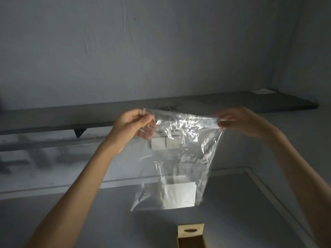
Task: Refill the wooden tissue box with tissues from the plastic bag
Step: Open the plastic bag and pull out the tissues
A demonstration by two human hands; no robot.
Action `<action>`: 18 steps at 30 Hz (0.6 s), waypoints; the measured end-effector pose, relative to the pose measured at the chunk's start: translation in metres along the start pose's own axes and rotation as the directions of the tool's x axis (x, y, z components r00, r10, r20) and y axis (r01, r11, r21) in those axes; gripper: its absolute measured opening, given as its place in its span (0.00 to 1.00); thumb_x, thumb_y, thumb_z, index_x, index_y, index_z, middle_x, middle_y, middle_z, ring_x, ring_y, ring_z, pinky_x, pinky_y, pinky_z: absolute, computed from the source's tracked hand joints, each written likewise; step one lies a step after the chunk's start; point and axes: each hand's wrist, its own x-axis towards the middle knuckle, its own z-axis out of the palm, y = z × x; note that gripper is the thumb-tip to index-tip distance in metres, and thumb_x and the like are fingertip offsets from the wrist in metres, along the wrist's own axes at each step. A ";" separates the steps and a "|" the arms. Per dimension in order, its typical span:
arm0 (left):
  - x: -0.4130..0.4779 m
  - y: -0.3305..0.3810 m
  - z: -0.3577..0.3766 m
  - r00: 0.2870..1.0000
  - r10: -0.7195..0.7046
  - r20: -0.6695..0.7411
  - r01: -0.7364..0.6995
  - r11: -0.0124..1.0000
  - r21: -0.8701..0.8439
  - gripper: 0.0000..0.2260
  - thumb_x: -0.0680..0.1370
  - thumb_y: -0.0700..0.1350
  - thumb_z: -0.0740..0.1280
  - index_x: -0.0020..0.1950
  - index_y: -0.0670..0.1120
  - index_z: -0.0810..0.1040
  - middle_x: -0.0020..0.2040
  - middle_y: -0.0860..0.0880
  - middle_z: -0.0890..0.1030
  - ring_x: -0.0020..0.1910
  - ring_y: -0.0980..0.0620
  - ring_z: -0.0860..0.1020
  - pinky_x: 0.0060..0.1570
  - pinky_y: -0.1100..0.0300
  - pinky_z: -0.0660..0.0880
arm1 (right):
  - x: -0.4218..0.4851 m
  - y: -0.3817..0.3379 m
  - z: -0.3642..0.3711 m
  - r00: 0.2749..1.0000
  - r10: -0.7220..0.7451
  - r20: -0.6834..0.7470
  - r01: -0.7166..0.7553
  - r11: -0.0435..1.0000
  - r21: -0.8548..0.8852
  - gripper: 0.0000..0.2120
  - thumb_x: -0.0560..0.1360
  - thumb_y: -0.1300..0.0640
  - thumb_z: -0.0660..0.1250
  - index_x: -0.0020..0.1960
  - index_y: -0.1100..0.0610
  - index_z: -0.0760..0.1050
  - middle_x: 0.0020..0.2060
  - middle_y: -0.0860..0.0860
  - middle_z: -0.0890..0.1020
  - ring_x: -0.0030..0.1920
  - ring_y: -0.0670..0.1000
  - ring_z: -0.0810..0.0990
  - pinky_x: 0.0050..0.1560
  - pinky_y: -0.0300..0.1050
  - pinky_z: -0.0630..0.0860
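A clear plastic bag (180,151) hangs in the air in front of me, stretched between both hands. My left hand (131,123) pinches its top left corner. My right hand (240,121) pinches the top right edge. A stack of white tissues (179,196) lies in the bottom of the bag. Below, at the frame's lower edge, stands the wooden tissue box (190,236), open at the top, its lid with an oval slot tilted up at the back.
A dark wall shelf (161,104) on a bracket runs across behind the bag, with a white paper (262,91) at its right end. A grey surface (89,221) holds the box; its raised edge runs diagonally at the right.
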 end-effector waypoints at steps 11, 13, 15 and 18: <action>0.035 0.017 0.073 0.998 0.057 -0.034 -0.052 0.991 0.121 0.05 0.78 0.38 0.67 0.51 0.38 0.80 0.39 0.41 0.83 0.31 0.49 0.80 0.32 0.58 0.79 | 0.004 -0.069 0.058 0.792 -0.483 -0.372 0.322 0.850 -0.417 0.08 0.74 0.44 0.70 0.47 0.47 0.80 0.42 0.44 0.82 0.46 0.49 0.80 0.37 0.46 0.78; 0.036 0.020 0.071 0.997 0.068 -0.041 -0.063 0.991 0.121 0.06 0.79 0.39 0.66 0.52 0.37 0.80 0.40 0.37 0.82 0.31 0.48 0.80 0.32 0.57 0.79 | 0.006 -0.070 0.064 0.755 -0.511 -0.411 0.318 0.833 -0.453 0.09 0.73 0.43 0.70 0.46 0.47 0.80 0.42 0.44 0.82 0.46 0.50 0.80 0.34 0.45 0.77; 0.034 0.023 0.070 0.997 0.072 -0.030 -0.069 0.992 0.109 0.08 0.80 0.39 0.65 0.54 0.35 0.79 0.41 0.35 0.81 0.31 0.49 0.80 0.32 0.57 0.80 | 0.005 -0.071 0.067 0.704 -0.553 -0.446 0.306 0.803 -0.512 0.10 0.72 0.42 0.70 0.45 0.48 0.80 0.41 0.44 0.83 0.44 0.49 0.81 0.29 0.43 0.74; 0.029 0.027 0.065 0.997 0.073 0.010 -0.074 0.989 0.131 0.09 0.78 0.38 0.67 0.56 0.37 0.79 0.44 0.39 0.83 0.38 0.49 0.81 0.39 0.57 0.79 | 0.004 -0.073 0.068 0.653 -0.614 -0.444 0.317 0.754 -0.576 0.10 0.73 0.42 0.68 0.47 0.47 0.81 0.40 0.44 0.83 0.44 0.48 0.81 0.27 0.41 0.70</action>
